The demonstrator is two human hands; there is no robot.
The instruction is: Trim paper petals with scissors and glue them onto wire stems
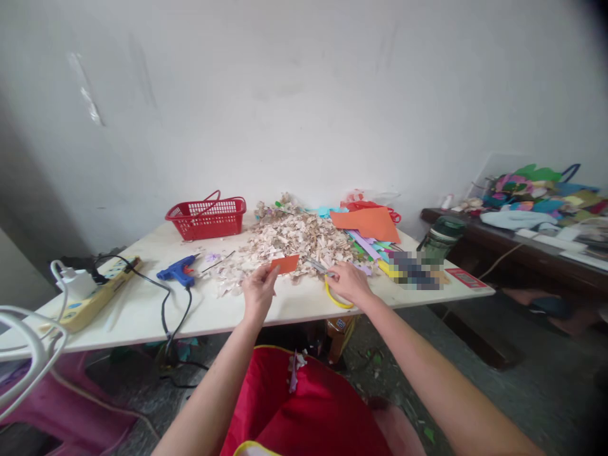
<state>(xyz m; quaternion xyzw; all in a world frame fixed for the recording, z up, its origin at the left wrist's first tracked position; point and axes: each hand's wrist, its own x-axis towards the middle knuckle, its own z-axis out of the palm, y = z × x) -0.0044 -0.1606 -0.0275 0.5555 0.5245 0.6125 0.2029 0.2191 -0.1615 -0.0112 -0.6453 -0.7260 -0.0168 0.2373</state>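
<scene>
Pinched in my left hand (259, 289) is a small orange piece of paper or felt (285, 263), held above the table's front part. My right hand (349, 283) is closed around a pair of scissors (338, 297) with a yellow handle. The grey blades point left toward the orange piece and stand apart from it. Behind both hands spreads a heap of pale, brownish scraps (304, 235). A larger orange sheet (368, 223) lies at the heap's right side, over purple and green strips (365, 244).
A red plastic basket (206, 218) stands at the back left. Nearer are a blue glue gun (178, 271) with its black cord and a yellow power strip (102, 294). On the right stands a dark green bottle (441, 237); a brown side table (498, 237) holds colourful pieces.
</scene>
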